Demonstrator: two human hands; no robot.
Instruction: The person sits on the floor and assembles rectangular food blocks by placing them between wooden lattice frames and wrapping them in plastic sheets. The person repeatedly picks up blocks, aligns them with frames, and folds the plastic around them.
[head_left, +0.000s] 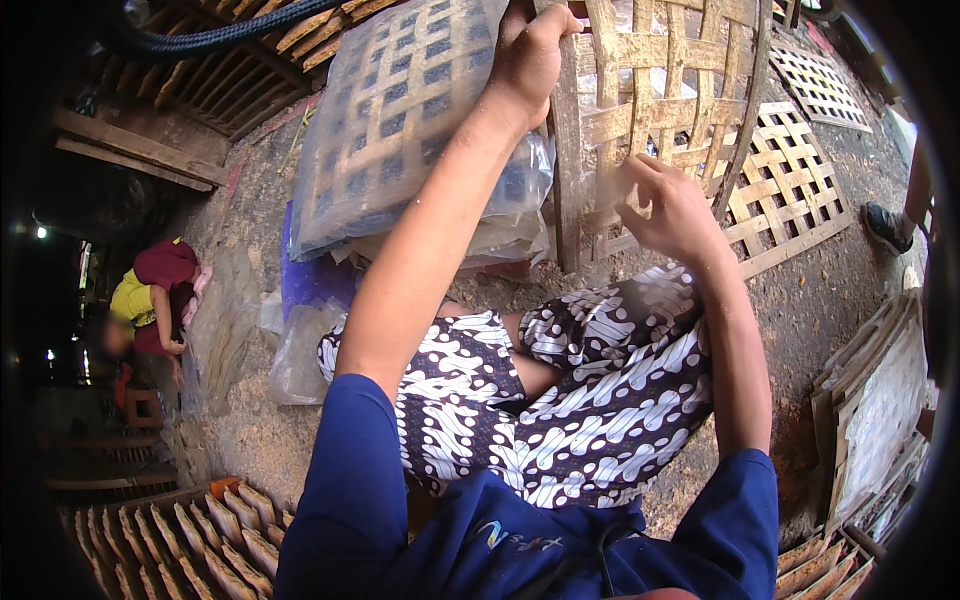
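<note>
A woven bamboo lattice tray point(690, 95) with wooden side bars stands tilted up before me. My left hand point(528, 62), on the arm stretched forward, is closed around the left side bar of this tray, near its top. Close to the tray's lower part is my right hand point(672, 208), its thumb and forefinger apart and its fingertips blurred by motion. I see nothing in that hand. Left of the tray, a clear plastic sheet point(350, 150) covers another lattice lying on a stack, with more folded plastic beneath it.
More lattice trays point(785, 185) lie on the dirty floor at the right. Stacked flat panels point(870, 430) lean at the lower right, and a slatted rack point(180, 545) fills the lower left. Another person point(155, 295) bends down at the left; a shoe point(886, 228) shows at the right.
</note>
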